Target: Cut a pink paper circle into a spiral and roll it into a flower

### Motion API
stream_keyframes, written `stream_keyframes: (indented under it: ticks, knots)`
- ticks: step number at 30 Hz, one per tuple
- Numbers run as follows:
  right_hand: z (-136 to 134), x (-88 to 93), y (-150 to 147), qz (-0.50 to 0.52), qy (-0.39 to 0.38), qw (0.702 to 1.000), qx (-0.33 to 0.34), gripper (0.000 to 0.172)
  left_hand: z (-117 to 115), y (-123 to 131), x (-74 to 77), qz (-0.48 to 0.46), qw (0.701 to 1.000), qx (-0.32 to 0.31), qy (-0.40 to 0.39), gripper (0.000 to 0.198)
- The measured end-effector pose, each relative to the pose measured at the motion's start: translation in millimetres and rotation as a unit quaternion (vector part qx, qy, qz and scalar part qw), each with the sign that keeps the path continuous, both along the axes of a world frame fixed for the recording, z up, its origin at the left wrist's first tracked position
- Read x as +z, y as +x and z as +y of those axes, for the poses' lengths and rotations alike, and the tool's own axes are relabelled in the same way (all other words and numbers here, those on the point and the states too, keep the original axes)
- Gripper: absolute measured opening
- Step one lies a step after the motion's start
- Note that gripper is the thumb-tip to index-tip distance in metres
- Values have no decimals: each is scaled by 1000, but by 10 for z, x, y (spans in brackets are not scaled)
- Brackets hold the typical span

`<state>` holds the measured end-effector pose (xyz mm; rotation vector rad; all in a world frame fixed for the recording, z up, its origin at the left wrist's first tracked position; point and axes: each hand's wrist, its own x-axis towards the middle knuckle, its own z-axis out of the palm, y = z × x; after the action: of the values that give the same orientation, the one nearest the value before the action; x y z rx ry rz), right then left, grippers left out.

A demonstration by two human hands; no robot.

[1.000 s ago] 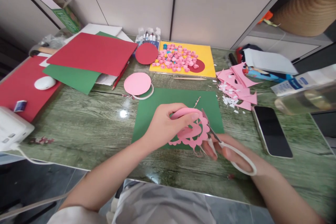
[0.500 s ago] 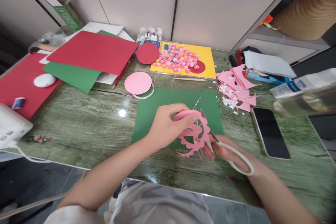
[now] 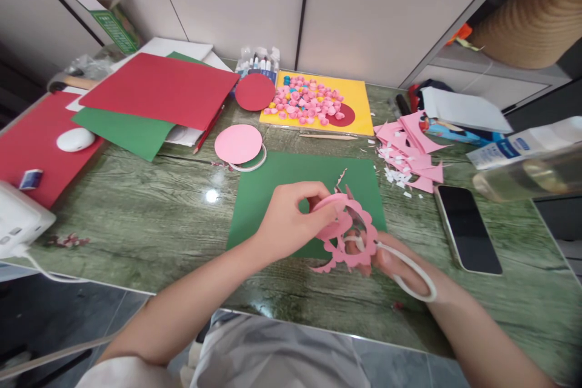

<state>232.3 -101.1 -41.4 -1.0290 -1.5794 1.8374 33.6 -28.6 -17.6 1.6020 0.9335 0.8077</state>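
Between thumb and fingers, my left hand (image 3: 291, 221) pinches a piece of pink paper (image 3: 334, 227), cut into a curling strip with a scalloped edge. My right hand (image 3: 388, 254) grips white-handled scissors (image 3: 411, 270), fingers through the loops. The blades pass at the paper's right side, mostly hidden behind the scalloped band, with a tip showing above it. Both hands are over a green sheet (image 3: 268, 188) on the table. A thin curled pink scrap (image 3: 341, 177) lies on that sheet just beyond the paper.
Pink paper offcuts (image 3: 421, 160) and a phone (image 3: 470, 230) lie on the right. Behind are a pink paper circle (image 3: 239, 143), a wooden stick (image 3: 328, 136) and small rolled paper pieces (image 3: 304, 100) on a yellow sheet (image 3: 361, 97). Red sheets (image 3: 159, 88) cover the left.
The scalloped strip has turned and shifted slightly right, now covering most of the scissor blades. Both hands keep their holds and have barely moved.
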Motion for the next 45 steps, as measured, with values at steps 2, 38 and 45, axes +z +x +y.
stream_keyframes:
  ticks: [2,38,45]
  knots:
    - [-6,-16,12,-7,7,1000,-5,44,-3,0,-7,6,1000,-13,-3,31]
    - [-6,-58,1,-49,47,998,-13,46,11,-9,-10,-23,1000,9,-12,25]
    - [-8,-83,5,-24,41,999,-21,46,10,-4,-29,-39,999,18,-27,26]
